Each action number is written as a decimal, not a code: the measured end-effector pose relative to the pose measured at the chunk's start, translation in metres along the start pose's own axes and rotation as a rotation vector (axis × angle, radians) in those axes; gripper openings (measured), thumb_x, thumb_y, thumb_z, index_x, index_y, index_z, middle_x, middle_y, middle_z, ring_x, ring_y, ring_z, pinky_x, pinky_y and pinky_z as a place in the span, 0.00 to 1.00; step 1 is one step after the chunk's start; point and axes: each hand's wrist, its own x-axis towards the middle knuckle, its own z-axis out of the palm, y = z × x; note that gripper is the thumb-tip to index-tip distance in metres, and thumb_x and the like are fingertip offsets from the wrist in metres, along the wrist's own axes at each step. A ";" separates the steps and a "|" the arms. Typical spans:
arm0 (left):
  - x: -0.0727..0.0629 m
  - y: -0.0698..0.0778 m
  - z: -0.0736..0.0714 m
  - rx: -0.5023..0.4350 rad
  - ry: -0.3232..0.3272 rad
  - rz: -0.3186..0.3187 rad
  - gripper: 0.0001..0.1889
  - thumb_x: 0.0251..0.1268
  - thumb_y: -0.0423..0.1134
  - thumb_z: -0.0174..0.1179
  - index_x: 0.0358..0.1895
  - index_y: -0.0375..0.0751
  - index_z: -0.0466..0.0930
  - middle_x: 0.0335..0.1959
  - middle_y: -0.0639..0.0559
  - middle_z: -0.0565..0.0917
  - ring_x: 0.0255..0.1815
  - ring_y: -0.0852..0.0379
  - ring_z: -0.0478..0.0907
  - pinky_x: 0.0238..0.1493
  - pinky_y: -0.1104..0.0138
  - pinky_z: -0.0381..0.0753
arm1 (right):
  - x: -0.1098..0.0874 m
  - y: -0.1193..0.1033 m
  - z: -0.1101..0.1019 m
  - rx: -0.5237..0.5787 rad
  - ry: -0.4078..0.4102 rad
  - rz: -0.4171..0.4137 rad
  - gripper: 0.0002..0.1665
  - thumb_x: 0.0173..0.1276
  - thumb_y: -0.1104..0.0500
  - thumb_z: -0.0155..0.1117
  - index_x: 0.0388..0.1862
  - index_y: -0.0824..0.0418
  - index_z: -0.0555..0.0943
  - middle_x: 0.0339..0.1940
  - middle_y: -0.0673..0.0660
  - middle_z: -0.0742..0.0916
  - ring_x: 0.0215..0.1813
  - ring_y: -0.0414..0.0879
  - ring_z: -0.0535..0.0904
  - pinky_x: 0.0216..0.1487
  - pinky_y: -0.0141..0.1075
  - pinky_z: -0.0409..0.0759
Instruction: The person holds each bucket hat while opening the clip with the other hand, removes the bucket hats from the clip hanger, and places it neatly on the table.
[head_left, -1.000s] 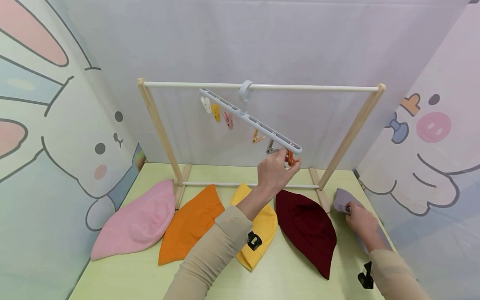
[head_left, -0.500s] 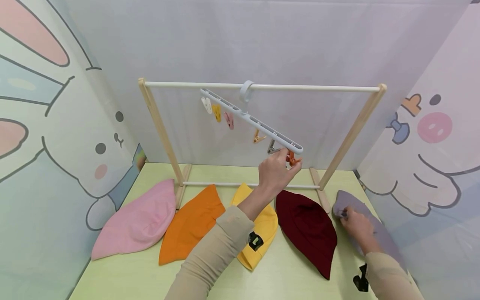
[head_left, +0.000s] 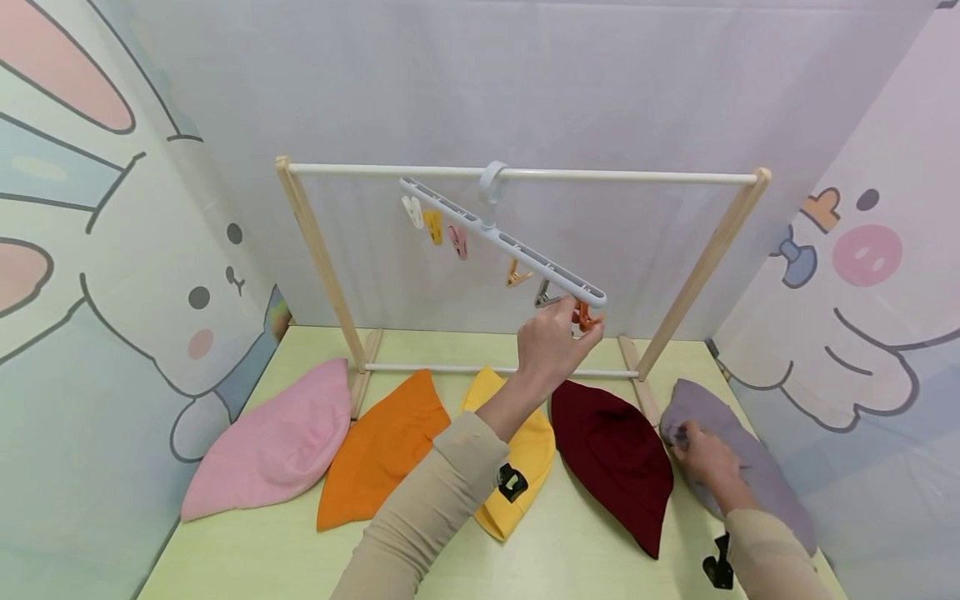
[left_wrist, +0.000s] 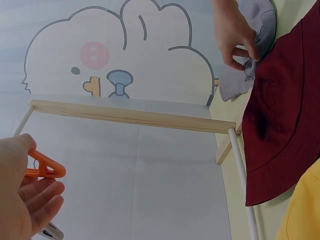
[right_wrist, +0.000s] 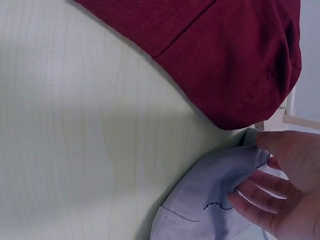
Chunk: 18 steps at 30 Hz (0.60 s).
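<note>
My left hand (head_left: 551, 342) pinches an orange clothes peg (head_left: 587, 317) under the near right end of a pale grey clip hanger (head_left: 540, 265). In the left wrist view, the thumb and fingers press the peg (left_wrist: 50, 167) at its handle end. My right hand (head_left: 708, 460) pinches a lavender bucket hat (head_left: 772, 492) by its left part, at the table's right side. Seen from the right wrist, thumb and fingertips gather the hat's cloth (right_wrist: 190, 200), and its lower part runs out of view.
The hanger hooks over the white rail (head_left: 637, 175) of a wooden-legged rack. White, yellow, pink, pale orange and grey pegs hang from it. Pink (head_left: 277, 450), orange (head_left: 390, 450), yellow (head_left: 525, 442) and maroon (head_left: 615, 458) bucket hats lie in a row on the pale table (head_left: 240, 550).
My right hand has shifted left and slightly towards me with the lavender hat, which now shows more of its surface. The left hand keeps its place on the orange peg.
</note>
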 end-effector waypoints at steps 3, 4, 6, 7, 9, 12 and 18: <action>0.000 0.000 0.000 0.003 -0.002 -0.002 0.14 0.56 0.54 0.59 0.29 0.48 0.75 0.20 0.61 0.75 0.14 0.67 0.64 0.13 0.79 0.57 | -0.001 -0.001 0.000 -0.004 0.011 -0.013 0.23 0.62 0.56 0.58 0.52 0.66 0.67 0.42 0.76 0.79 0.40 0.73 0.75 0.31 0.58 0.72; 0.000 0.000 0.000 0.003 -0.004 -0.003 0.14 0.56 0.54 0.59 0.29 0.48 0.75 0.20 0.61 0.75 0.13 0.68 0.64 0.13 0.79 0.57 | -0.001 -0.001 -0.001 -0.004 0.012 -0.013 0.23 0.62 0.56 0.57 0.52 0.66 0.68 0.42 0.76 0.79 0.40 0.73 0.75 0.32 0.58 0.72; 0.001 0.000 -0.001 0.004 -0.011 -0.006 0.14 0.56 0.54 0.59 0.30 0.48 0.75 0.20 0.61 0.76 0.13 0.68 0.64 0.13 0.79 0.57 | -0.001 -0.002 -0.003 -0.005 0.018 -0.018 0.23 0.62 0.56 0.57 0.52 0.67 0.68 0.42 0.76 0.79 0.40 0.73 0.75 0.33 0.59 0.72; 0.001 0.000 -0.001 0.003 -0.014 -0.006 0.14 0.56 0.54 0.59 0.30 0.48 0.75 0.20 0.61 0.76 0.13 0.67 0.64 0.13 0.79 0.57 | -0.001 -0.003 -0.004 -0.004 0.023 -0.018 0.22 0.62 0.56 0.57 0.52 0.67 0.69 0.42 0.76 0.79 0.40 0.73 0.75 0.33 0.59 0.72; 0.001 0.001 -0.001 0.006 -0.021 -0.007 0.14 0.56 0.54 0.59 0.30 0.48 0.76 0.21 0.61 0.76 0.13 0.67 0.64 0.13 0.79 0.57 | -0.001 -0.004 -0.007 -0.003 0.045 -0.018 0.22 0.62 0.56 0.56 0.52 0.67 0.70 0.42 0.75 0.80 0.39 0.72 0.76 0.31 0.58 0.73; 0.001 0.001 -0.002 0.008 -0.026 -0.007 0.14 0.56 0.54 0.60 0.32 0.48 0.76 0.22 0.61 0.77 0.13 0.67 0.65 0.13 0.79 0.58 | -0.001 -0.007 -0.011 0.005 0.095 -0.030 0.21 0.62 0.58 0.55 0.51 0.68 0.71 0.39 0.72 0.81 0.34 0.68 0.78 0.27 0.55 0.73; 0.001 0.001 -0.001 -0.002 -0.030 0.000 0.15 0.55 0.54 0.61 0.39 0.48 0.78 0.27 0.61 0.82 0.17 0.67 0.71 0.14 0.79 0.59 | -0.001 -0.015 -0.023 0.029 0.195 -0.068 0.19 0.61 0.59 0.53 0.49 0.68 0.73 0.34 0.68 0.84 0.30 0.63 0.79 0.21 0.50 0.72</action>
